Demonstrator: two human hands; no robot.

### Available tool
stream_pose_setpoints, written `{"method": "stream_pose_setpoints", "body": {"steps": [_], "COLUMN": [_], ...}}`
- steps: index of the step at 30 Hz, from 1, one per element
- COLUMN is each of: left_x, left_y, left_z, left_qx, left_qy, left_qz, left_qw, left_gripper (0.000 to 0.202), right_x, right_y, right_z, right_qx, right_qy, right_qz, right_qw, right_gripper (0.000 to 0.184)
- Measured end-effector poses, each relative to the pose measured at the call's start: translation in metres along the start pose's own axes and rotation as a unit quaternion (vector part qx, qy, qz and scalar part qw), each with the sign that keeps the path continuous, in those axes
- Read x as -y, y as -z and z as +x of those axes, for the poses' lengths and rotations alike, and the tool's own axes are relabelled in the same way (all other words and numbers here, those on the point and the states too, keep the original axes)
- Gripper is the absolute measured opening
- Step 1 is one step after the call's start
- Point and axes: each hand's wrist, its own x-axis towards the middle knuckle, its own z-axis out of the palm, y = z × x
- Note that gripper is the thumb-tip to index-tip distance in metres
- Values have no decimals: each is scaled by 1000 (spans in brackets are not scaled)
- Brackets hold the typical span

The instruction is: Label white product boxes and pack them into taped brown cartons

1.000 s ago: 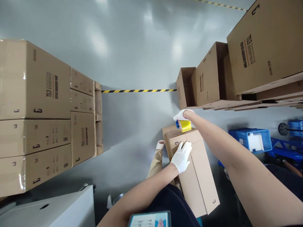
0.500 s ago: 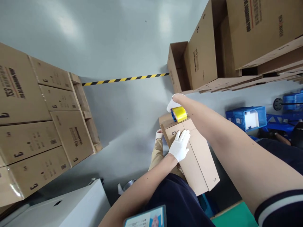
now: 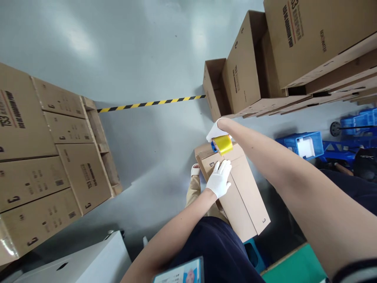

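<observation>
Two white-gloved hands were counted, one left hand and one right hand, along with one yellow tape roll, one blue dispenser, one carton beneath them and one ID badge. At left, six stacked cartons showed on one wooden pallet; at right, three upright cartons stood in line (the cardboard edges beyond overlapped too closely to count). Elsewhere: one striped floor line, one white cabinet, one black wheel.
</observation>
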Motion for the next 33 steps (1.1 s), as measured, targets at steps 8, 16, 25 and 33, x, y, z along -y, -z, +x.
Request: {"method": "stream_pose_setpoints", "body": {"steps": [8,16,25,33], "left_x": [-5,-52,-60,-61], "left_y": [4,-7,-20,-29], "left_z": [3,-2,-7,-16], "left_qx": [36,18,56,28], "left_qy": [0,256,277,270], "left_qz": [53,157,173,194], "left_qw": [998,954,944,943], "left_gripper": [88,93,106,91], "right_x": [-79,-188,-254,-272], "right_y": [-232,-546,-794,-828], "right_z": [-104,-146,-201,-191], "right_qx": [-376,-508,-489,-490], "right_qy": [42,40,30,21], "right_qz": [110,91,61,63], "right_qw": [919,855,870,869], "right_gripper": [53,65,50,47]}}
